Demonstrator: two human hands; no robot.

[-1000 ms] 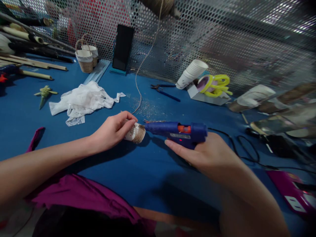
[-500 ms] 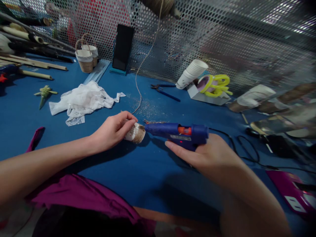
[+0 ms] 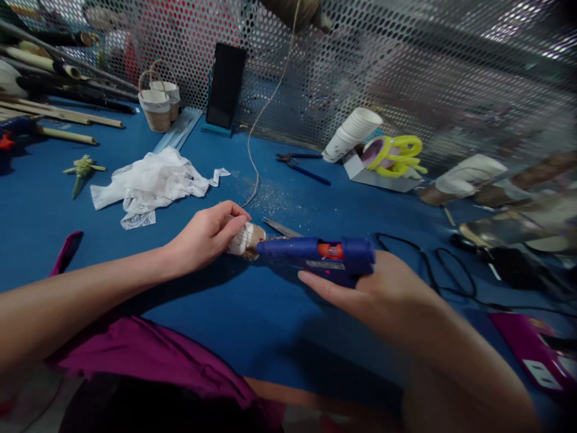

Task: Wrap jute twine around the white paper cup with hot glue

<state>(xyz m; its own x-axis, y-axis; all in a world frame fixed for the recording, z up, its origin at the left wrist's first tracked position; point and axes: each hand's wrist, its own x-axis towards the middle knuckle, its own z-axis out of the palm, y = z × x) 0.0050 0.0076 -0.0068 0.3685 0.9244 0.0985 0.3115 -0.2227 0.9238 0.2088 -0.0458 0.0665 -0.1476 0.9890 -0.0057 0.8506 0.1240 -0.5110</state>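
Note:
My left hand is closed around a small paper cup partly wrapped in twine, tipped on its side just above the blue table. In my right hand is a blue hot glue gun, its orange part showing on top and a small red light lit on its side. The gun's nozzle meets the wrapped end of the cup; whether it touches is hard to tell. A strand of twine runs from the cup up to a spool. Behind the gun lies a pointed metal blade, mostly hidden.
Two small twine-wrapped baskets and a phone on a stand are at the back. Crumpled white lace lies left. Pliers, stacked paper cups and a box with yellow coils sit behind. A black cable winds right.
The glue gun has shifted slightly left and toward me, its nozzle moving across the cup's wrapped end. More of the metal blade behind it now shows. My left hand has barely moved.

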